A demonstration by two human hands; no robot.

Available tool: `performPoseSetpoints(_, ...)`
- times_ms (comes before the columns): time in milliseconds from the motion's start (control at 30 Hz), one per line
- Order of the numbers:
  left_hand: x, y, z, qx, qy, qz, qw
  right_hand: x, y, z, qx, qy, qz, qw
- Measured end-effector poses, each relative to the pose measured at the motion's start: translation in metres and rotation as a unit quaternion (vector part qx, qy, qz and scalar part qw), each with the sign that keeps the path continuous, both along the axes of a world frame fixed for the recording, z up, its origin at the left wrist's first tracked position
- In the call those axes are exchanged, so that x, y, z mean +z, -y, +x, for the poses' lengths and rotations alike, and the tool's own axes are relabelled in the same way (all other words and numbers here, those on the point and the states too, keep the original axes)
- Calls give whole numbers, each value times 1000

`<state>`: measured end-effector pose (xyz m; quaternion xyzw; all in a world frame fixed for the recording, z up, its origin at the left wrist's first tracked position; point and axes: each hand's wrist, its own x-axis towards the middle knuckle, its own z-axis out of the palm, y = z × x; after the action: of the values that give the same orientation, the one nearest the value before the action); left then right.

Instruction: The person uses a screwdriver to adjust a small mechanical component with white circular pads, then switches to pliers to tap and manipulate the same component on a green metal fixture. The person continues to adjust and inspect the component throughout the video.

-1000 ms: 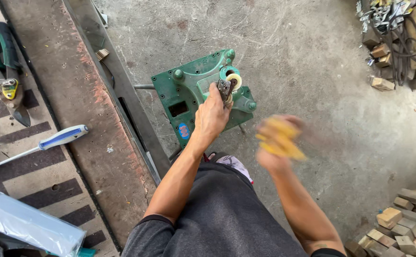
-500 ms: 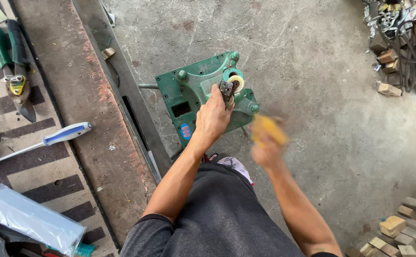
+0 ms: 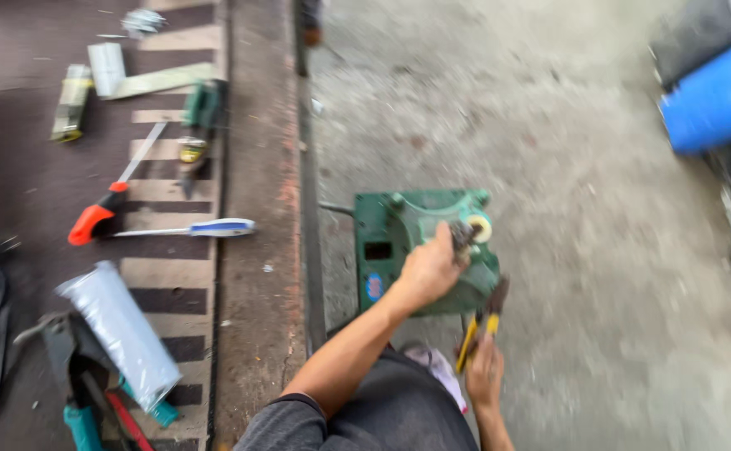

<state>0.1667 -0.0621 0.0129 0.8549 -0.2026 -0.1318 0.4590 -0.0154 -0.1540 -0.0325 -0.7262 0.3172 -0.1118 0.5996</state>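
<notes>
Machinery sits at the centre of our view: a green metal machine [image 3: 420, 250] resting on the grey concrete floor [image 3: 566, 142], just beside a rusty steel rail [image 3: 261, 192]. Its flat green top is scuffed and carries a small blue label, a dark slot and a pale round roller near its far corner. Our left hand [image 3: 428, 271] rests on that top with its grip pressed around a small dark metal part [image 3: 463, 236] next to the roller, probably to steady it while the other hand works. Our right hand [image 3: 484, 372] is lower, near our knee, its grip closed on yellow-handled pliers [image 3: 481, 326] whose dark nose points up toward the machine's near edge. Motion blur softens the finer details. Further left, on the striped ground, lie a blue-handled screwdriver [image 3: 190, 228], a red-handled tool [image 3: 102, 215] and a pale plastic-wrapped roll [image 3: 123, 330]. A blue container [image 3: 716, 100] stands well apart at upper right.
</notes>
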Motion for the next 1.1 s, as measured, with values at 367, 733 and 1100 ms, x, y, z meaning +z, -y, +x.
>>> performPoseSetpoints(367,-39,-22,-28,12,-18,-95,995,-21,8,-19,45,-181,64,980)
performPoseSetpoints(733,-67,-84,-151,112,-172,-22,978,-8,-2,-28,207,-285,57,934)
performPoseSetpoints(1100,-28,-176,-256,403,-151,25,902,21,-64,-27,529,-87,-109,837)
